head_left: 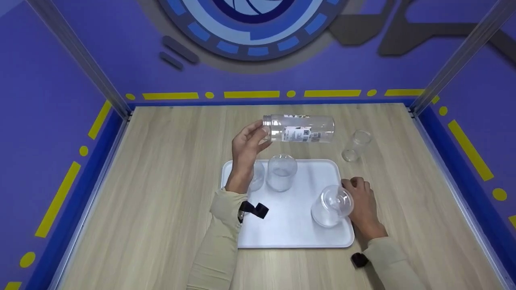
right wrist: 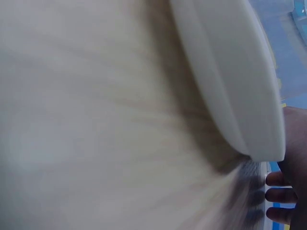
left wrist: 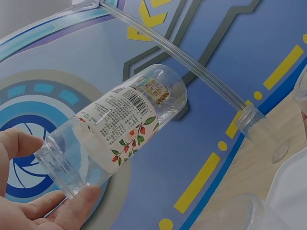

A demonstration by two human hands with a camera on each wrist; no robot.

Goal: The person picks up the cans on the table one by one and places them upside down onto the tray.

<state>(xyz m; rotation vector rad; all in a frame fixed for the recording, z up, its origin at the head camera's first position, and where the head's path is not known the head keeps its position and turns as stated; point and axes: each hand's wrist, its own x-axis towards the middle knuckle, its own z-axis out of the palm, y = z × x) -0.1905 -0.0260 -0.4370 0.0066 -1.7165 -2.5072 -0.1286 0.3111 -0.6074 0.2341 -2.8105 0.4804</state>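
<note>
My left hand (head_left: 250, 139) grips the neck end of a clear plastic bottle (head_left: 300, 129) and holds it level in the air above the far edge of a white tray (head_left: 290, 225). The left wrist view shows the bottle (left wrist: 115, 129) with its printed label, open mouth between thumb and fingers of that hand (left wrist: 50, 170). My right hand (head_left: 358, 197) lies at the tray's right edge, fingers curled against the side of a clear glass (head_left: 332, 205) on the tray. The blurred right wrist view shows only the tray rim (right wrist: 230, 96) and some fingertips (right wrist: 276, 196).
Two more clear glasses (head_left: 281, 173) (head_left: 256, 176) stand at the tray's far left, the second partly behind my left wrist. A small clear glass (head_left: 355, 146) sits on the wooden table (head_left: 153, 181) beyond the tray. Blue walls enclose the table on three sides.
</note>
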